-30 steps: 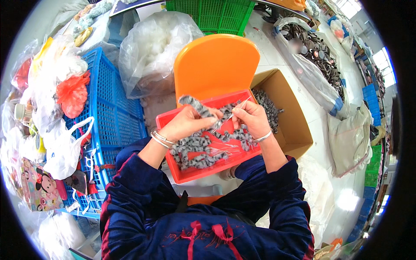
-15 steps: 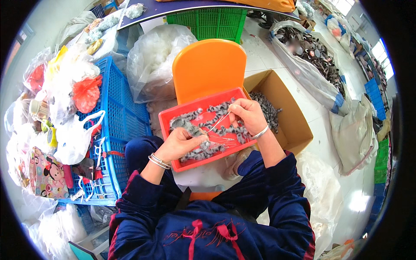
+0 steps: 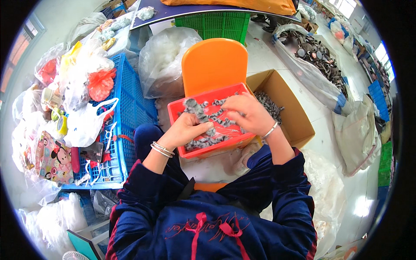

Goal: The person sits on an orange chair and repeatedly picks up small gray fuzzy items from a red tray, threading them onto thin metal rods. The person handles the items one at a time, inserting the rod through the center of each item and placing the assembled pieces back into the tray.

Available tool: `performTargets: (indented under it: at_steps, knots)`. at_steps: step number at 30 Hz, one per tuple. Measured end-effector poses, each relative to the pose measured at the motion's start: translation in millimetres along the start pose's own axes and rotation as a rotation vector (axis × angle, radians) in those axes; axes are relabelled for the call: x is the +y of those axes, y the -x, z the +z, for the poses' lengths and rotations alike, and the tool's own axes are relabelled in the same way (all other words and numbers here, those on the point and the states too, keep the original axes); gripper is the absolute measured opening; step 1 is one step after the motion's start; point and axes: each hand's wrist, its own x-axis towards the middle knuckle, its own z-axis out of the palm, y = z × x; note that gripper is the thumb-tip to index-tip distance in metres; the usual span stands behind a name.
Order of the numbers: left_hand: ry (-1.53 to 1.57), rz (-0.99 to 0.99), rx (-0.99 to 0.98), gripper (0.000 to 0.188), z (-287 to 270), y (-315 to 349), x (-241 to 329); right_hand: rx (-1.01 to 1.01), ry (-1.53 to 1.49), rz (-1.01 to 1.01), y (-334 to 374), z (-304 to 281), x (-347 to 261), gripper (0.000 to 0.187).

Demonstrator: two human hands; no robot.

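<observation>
The left grip (image 3: 186, 132) pinched the lower end of a gray striped fuzzy piece (image 3: 198, 112), whose free end jutted up over the red tray (image 3: 175, 112). The right grip (image 3: 249, 115) was curled above the tray's right side; whether it pinched anything was hidden. The piece looked very light and soft, apt to squash rather than break, and its nap probably kept it from slipping; a light pinch near one end seemed best. Other fuzzy strips (image 3: 203, 143) and thin pale strands (image 3: 228, 130) lay in the tray, before an orange chair back (image 3: 215, 65), beside a cardboard box (image 3: 299, 117).
</observation>
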Motion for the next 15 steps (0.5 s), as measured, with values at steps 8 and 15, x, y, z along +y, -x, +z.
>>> performTargets:
  at_steps: [8,15]
  knots:
    - [0.27,-0.075,0.118,0.029,-3.1,-30.6,-4.7,-0.22,-0.364,0.557,6.6,9.0,4.0,0.011]
    - [0.361,-0.06,0.122,0.023,-7.6,-56.9,-15.8,-0.023,-0.864,0.721,18.1,16.8,14.3,0.006]
